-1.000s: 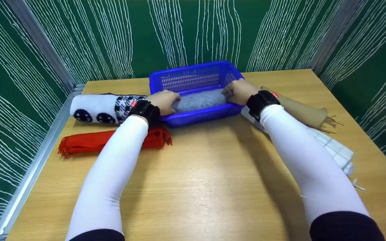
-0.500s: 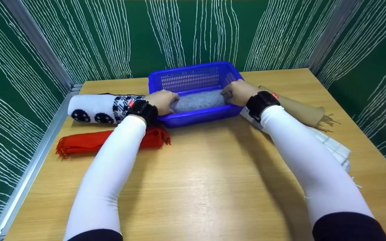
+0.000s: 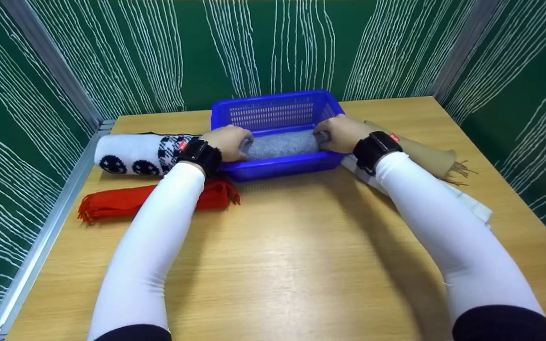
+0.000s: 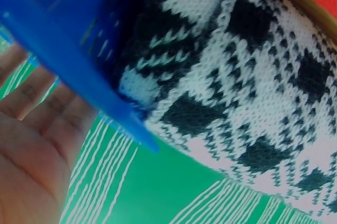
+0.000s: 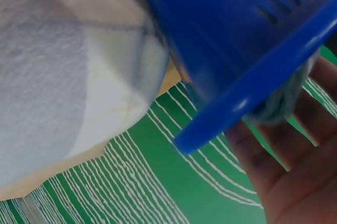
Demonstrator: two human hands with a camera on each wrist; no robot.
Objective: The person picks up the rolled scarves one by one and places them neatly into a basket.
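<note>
A grey rolled scarf point(image 3: 282, 145) lies lengthwise in a blue plastic basket point(image 3: 280, 166), near its front wall. My left hand point(image 3: 228, 143) reaches over the basket's left end and grips that end of the roll with curled fingers. At the opposite end, my right hand point(image 3: 339, 135) pinches the roll between thumb and fingers. In the left wrist view, the palm of the left hand point(image 4: 34, 145) shows beside the basket rim point(image 4: 68, 71), which hides the fingertips. The right wrist view shows part of the grey scarf point(image 5: 281, 100) against the fingers.
Left of the basket lie a black-and-white patterned rolled scarf point(image 3: 133, 154) and a red fringed scarf point(image 3: 121, 202). On the right are a tan fringed scarf point(image 3: 427, 154) and a white plaid scarf point(image 3: 474, 204), partly under the right forearm. Green walls with white lines point(image 3: 292, 47) surround the table.
Both hands stay at the ends of the grey scarf. The right forearm has swung slightly right and covers more of the white plaid scarf. The basket's back rim sits slightly lower in view.
</note>
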